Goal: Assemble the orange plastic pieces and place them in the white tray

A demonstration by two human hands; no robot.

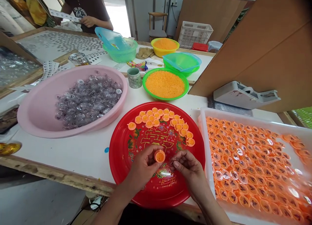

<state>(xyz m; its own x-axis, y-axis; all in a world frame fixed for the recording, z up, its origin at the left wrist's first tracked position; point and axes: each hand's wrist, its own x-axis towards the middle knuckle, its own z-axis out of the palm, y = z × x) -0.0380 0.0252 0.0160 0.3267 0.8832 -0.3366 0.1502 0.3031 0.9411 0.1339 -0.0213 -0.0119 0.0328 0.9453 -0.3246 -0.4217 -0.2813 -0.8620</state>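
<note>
Looks like cup-handling: left hand (145, 160) pinching a filled orange cup (160, 156), lower centre, wants keeping level; right hand (189, 165), can't tell.

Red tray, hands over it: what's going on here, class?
The left hand holds an orange cup of orange bits over the red tray. The right hand is beside it, fingers bent; whether it holds anything is unclear. Other orange cups line the tray's far side. A white bin at right holds dark-marked orange pieces.
</note>
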